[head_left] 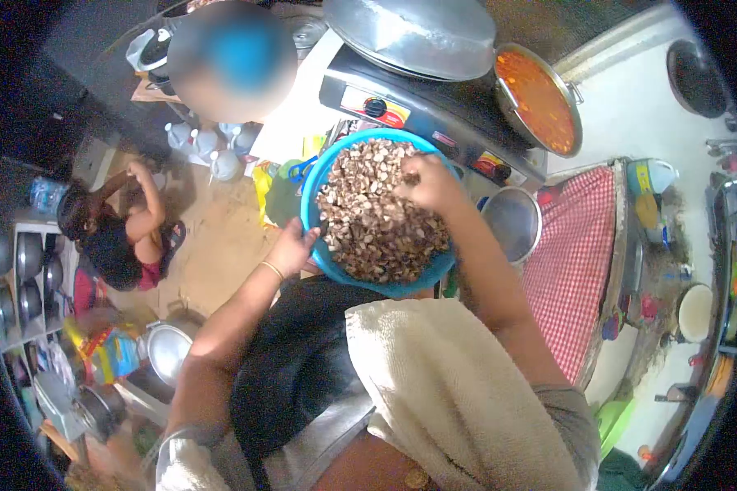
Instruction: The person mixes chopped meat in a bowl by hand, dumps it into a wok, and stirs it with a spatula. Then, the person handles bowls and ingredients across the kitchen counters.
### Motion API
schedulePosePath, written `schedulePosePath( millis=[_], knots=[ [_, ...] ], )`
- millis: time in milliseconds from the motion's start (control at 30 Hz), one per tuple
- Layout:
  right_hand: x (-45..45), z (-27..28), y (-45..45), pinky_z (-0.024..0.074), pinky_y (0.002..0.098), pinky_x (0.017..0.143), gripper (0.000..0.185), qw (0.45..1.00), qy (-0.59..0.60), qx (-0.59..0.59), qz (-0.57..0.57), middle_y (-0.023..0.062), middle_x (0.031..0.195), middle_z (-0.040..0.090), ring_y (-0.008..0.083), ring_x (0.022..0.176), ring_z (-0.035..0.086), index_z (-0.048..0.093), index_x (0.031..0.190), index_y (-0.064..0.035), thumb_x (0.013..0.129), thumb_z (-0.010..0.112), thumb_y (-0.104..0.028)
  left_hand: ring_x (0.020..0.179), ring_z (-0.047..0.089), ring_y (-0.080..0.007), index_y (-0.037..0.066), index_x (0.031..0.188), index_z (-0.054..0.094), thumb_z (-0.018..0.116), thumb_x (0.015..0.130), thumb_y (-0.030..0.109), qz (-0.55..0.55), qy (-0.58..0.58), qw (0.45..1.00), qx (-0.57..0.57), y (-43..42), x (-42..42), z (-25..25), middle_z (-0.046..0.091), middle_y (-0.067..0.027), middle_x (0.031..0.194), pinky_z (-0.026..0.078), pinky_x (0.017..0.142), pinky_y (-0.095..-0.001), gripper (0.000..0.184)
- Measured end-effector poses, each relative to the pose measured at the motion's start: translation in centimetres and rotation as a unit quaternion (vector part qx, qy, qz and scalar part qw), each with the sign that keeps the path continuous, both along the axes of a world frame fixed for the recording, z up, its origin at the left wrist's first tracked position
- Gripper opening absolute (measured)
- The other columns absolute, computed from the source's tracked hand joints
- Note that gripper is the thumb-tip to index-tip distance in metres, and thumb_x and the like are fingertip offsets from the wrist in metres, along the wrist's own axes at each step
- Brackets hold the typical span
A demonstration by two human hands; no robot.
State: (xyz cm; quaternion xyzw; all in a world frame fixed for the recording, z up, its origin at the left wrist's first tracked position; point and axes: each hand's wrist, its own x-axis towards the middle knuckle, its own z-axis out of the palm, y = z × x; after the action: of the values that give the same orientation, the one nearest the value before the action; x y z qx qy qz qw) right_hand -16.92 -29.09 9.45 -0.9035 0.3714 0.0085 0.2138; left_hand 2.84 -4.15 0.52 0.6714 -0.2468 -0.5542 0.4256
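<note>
A round blue basin (309,194) is tilted in front of my body, full of small brown-and-white chopped pieces (368,209) that look like mushroom. My left hand (293,247) grips its left rim, the thumb on top and the other fingers partly hidden underneath. Over the upper right part of the pieces is my right hand (430,182), slightly blurred, its fingers curled in towards them. Whatever lies between those fingers is too small to make out.
Behind the basin stands a gas stove (422,123) with a large covered metal pan (413,37). A pot of orange stew (536,98) sits at its right. Right of me are a metal strainer (512,221) and red checked cloth (569,262). One person (119,221) crouches at left; another (233,61) is ahead.
</note>
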Motion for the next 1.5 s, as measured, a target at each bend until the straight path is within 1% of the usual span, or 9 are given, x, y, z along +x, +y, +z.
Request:
schedulePosePath(
  millis=[133, 300, 467, 700, 1100, 1200, 1233, 1333, 1500],
  knots=[
    [0.3, -3.1, -3.8, 0.0379, 0.0395, 0.104, 0.075, 0.998, 0.055, 0.016, -0.035, 0.0212, 0.128, 0.055, 0.0341, 0.119, 0.053, 0.056, 0.128, -0.0073, 0.067, 0.079, -0.046, 0.069, 0.068, -0.0287, 0.006, 0.128, 0.036, 0.049, 0.099, 0.028, -0.015, 0.0, 0.999, 0.041, 0.2, 0.1, 0.5, 0.057, -0.0152, 0.104, 0.06, 0.049, -0.039, 0.039],
    [1.0, -6.8, -3.6, 0.0403, 0.0382, 0.102, 0.093, 0.955, -0.015, 0.294, -0.03, 0.0196, 0.127, 0.058, 0.0297, 0.12, 0.053, 0.051, 0.13, -0.0005, 0.057, 0.087, -0.045, 0.05, 0.064, -0.023, 0.003, 0.118, 0.041, 0.05, 0.098, 0.03, 0.031, 0.009, 0.996, 0.085, -0.3, -0.8, 1.9, 0.061, -0.0146, 0.088, 0.054, 0.04, -0.0307, 0.034],
    [0.9, -1.8, 2.6, 0.0412, 0.0448, 0.101, 0.095, 0.979, 0.161, 0.116, 0.049, 0.023, 0.137, 0.041, 0.0468, 0.12, 0.046, 0.052, 0.133, -0.0237, 0.05, 0.086, -0.055, 0.052, 0.062, -0.0207, 0.003, 0.119, 0.042, 0.05, 0.098, 0.028, 0.041, 0.004, 0.997, 0.063, -0.6, -1.0, 1.4, 0.059, -0.0122, 0.091, 0.054, 0.04, -0.0281, 0.033],
    [-1.1, -3.0, 10.5, 0.0361, 0.062, 0.102, 0.082, 0.984, 0.179, 0.024, 0.013, 0.0165, 0.151, 0.016, 0.0605, 0.126, 0.028, 0.05, 0.128, -0.0381, 0.056, 0.088, -0.031, 0.06, 0.064, -0.0278, 0.001, 0.116, 0.04, 0.051, 0.098, 0.026, 0.041, 0.034, 0.996, 0.078, -0.3, -0.7, 1.6, 0.055, -0.015, 0.09, 0.059, 0.045, -0.0377, 0.032],
    [0.5, -10.1, 5.5, 0.0522, 0.0406, 0.082, 0.037, 0.987, -0.086, -0.067, -0.116, 0.0193, 0.121, 0.054, 0.0353, 0.093, 0.063, 0.065, 0.105, -0.0195, 0.069, 0.072, -0.011, 0.062, 0.066, -0.0252, 0.004, 0.118, 0.041, 0.05, 0.098, 0.023, 0.034, 0.067, 0.996, 0.047, -0.1, -0.3, 0.8, 0.06, -0.0131, 0.091, 0.059, 0.046, -0.039, 0.029],
    [-0.2, -15.5, 1.9, 0.0523, 0.0418, 0.083, 0.039, 0.924, -0.32, 0.129, -0.164, 0.0182, 0.108, 0.058, 0.0365, 0.091, 0.063, 0.066, 0.105, -0.0142, 0.068, 0.077, -0.01, 0.068, 0.067, -0.0261, 0.01, 0.131, 0.036, 0.052, 0.097, 0.032, 0.009, 0.071, 0.994, 0.08, 0.0, 0.0, 1.4, 0.06, -0.0128, 0.103, 0.06, 0.05, -0.038, 0.043],
    [-0.6, -11.6, 2.3, 0.0528, 0.0414, 0.081, 0.033, 0.962, -0.221, -0.008, -0.163, 0.0198, 0.105, 0.062, 0.0363, 0.095, 0.063, 0.064, 0.107, -0.0117, 0.076, 0.072, -0.018, 0.066, 0.066, -0.025, 0.008, 0.128, 0.037, 0.052, 0.097, 0.032, 0.006, 0.069, 0.995, 0.07, -0.1, -0.2, 2.2, 0.06, -0.0131, 0.101, 0.059, 0.049, -0.0373, 0.042],
    [-1.0, -7.6, 2.5, 0.0526, 0.0407, 0.08, 0.032, 0.977, -0.103, 0.058, -0.178, 0.02, 0.109, 0.064, 0.0348, 0.098, 0.063, 0.064, 0.107, -0.0117, 0.079, 0.07, -0.027, 0.063, 0.066, -0.0242, 0.007, 0.127, 0.038, 0.053, 0.097, 0.031, -0.008, 0.089, 0.995, 0.051, 0.1, 0.4, 0.4, 0.061, -0.0136, 0.096, 0.059, 0.048, -0.038, 0.041],
    [-1.8, -3.5, 2.6, 0.0326, 0.0478, 0.106, 0.084, 0.953, 0.092, 0.288, -0.031, 0.022, 0.134, 0.052, 0.0435, 0.123, 0.046, 0.056, 0.13, -0.0164, 0.056, 0.083, -0.046, 0.058, 0.064, -0.0237, 0.007, 0.122, 0.04, 0.053, 0.097, 0.027, 0.01, 0.061, 0.997, 0.045, 0.2, 0.0, 1.3, 0.06, -0.0115, 0.082, 0.058, 0.046, -0.0392, 0.035]
  ],
)
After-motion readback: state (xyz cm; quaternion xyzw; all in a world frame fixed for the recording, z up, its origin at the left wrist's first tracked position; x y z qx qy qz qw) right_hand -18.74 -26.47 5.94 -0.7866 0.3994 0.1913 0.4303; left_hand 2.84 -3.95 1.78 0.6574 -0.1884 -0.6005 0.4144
